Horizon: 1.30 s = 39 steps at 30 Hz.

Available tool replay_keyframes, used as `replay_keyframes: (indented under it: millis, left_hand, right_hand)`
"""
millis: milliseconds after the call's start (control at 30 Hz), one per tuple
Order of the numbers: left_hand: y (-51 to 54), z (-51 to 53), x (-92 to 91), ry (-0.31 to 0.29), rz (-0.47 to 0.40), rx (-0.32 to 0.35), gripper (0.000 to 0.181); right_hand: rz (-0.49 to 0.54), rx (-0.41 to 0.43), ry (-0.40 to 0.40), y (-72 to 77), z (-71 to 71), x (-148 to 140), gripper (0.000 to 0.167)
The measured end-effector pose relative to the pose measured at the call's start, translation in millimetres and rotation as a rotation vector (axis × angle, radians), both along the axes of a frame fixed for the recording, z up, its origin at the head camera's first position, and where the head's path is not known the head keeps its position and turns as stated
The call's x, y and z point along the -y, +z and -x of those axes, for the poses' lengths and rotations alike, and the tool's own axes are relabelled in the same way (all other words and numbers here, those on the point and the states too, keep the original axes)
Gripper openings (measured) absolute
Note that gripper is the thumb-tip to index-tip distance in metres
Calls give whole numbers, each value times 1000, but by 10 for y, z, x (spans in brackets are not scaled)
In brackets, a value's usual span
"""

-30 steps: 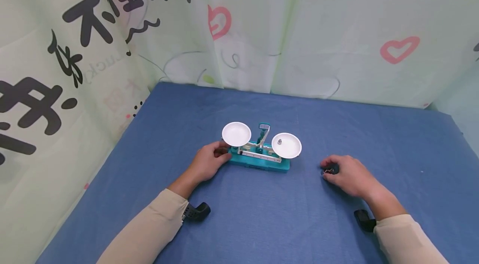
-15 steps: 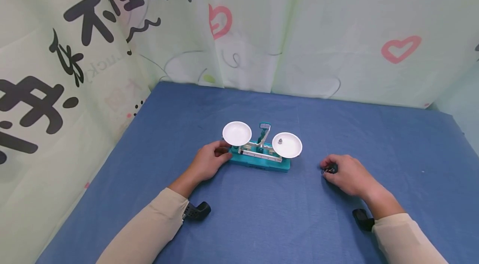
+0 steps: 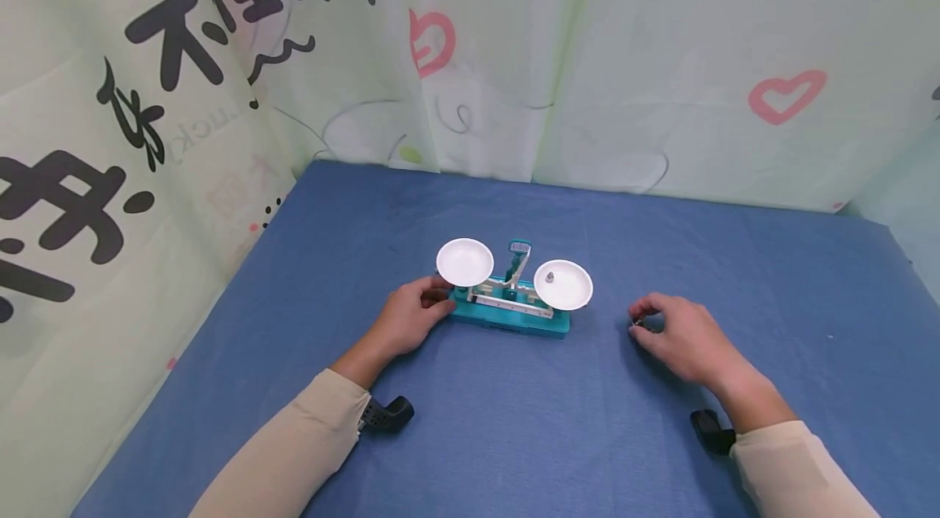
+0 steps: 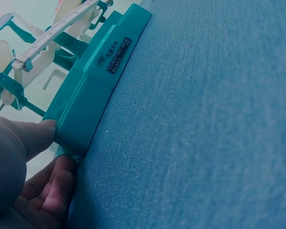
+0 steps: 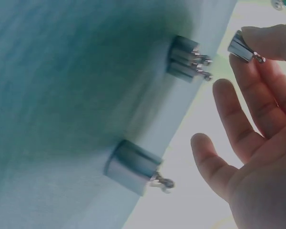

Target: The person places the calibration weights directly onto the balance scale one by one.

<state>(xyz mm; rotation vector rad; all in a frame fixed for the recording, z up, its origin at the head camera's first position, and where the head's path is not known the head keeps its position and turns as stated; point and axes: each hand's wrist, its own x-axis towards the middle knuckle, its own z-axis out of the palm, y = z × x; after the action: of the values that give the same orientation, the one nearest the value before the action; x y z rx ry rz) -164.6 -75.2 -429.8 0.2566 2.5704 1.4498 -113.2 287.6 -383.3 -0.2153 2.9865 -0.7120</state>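
Observation:
A teal tray balance [image 3: 507, 318] stands on the blue cloth with two white pans. My left hand [image 3: 410, 318] holds the left end of its base, thumb on the front face and fingers curled at the corner, as the left wrist view shows. In the balance's right pan [image 3: 573, 289] sits a small metal weight [image 3: 549, 277]; the left pan [image 3: 465, 262] looks bare and rides higher. Right of the balance, my right hand [image 3: 686, 338] pinches a small knobbed calibration weight [image 5: 240, 46] between thumb and index finger, its other fingers loosely spread.
Below the right hand, a larger metal weight [image 5: 133, 167] and a pair of smaller weights [image 5: 182, 58] stand on the blue cloth [image 3: 514, 420]. A printed pale curtain [image 3: 624, 53] hangs behind and to the left of the table.
My right hand's fingers have risen slightly, and the dark shape seen between them earlier shows less now. The left hand and the balance keep their places.

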Motion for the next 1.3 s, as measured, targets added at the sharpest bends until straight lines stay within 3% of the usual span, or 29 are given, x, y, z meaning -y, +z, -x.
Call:
replay_keyframes:
  millis: [367, 867, 1300]
  left_hand:
    - [9, -9, 0, 0, 5, -1, 31]
    - [7, -9, -4, 5, 8, 4, 32]
    - [-2, -1, -2, 3, 17, -1, 31]
  right_hand:
    - [95, -110, -65, 135, -48, 148, 21]
    - [178, -269, -53, 258, 18, 356, 24]
    - [210, -283, -33, 295, 180, 585, 20]
